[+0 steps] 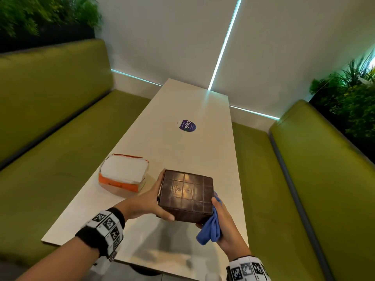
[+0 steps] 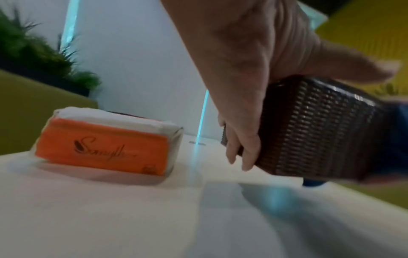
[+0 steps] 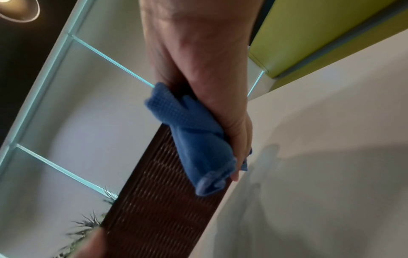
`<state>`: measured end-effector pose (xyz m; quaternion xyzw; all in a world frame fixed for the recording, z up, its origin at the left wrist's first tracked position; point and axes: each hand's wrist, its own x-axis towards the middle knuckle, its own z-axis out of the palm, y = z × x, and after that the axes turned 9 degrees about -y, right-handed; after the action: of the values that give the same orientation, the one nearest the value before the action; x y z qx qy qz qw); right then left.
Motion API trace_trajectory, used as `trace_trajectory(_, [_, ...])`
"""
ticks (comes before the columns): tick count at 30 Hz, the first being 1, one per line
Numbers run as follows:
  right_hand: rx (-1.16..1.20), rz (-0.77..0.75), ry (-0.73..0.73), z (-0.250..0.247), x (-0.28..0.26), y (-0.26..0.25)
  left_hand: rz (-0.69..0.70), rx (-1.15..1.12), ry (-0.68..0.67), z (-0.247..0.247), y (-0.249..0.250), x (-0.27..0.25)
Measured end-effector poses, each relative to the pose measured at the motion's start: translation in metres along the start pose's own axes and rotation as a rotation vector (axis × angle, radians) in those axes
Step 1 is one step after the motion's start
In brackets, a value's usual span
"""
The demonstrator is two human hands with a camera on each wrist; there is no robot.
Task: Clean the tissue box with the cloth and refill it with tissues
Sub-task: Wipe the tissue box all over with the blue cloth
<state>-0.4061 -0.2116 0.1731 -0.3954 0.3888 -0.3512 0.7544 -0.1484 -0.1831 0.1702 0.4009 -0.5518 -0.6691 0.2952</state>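
A dark brown tissue box with woven sides is lifted above the table, a flat gridded face turned up. My left hand grips its left side, thumb on the near face and fingers round the far edge. At the box's right side my right hand holds a bunched blue cloth against the woven wall. An orange pack of white tissues lies on the table to the left.
The long pale table carries a purple sticker further back. Green padded benches run along both sides, the right one close by. Plants stand behind both benches, and a white wall closes the far end.
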Motion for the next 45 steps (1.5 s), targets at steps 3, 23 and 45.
trace_trajectory(3, [-0.137,-0.029,0.068,0.002,0.009,0.007,-0.016,0.083,0.062,-0.008,-0.018,0.004])
trace_trajectory(23, [-1.136,-0.120,-0.027,0.006,0.059,-0.005,0.020,0.398,0.174,-0.032,-0.049,0.024])
trace_trajectory(45, [-1.616,-0.065,0.039,0.037,0.057,-0.006,0.043,0.358,0.334,-0.032,-0.051,0.033])
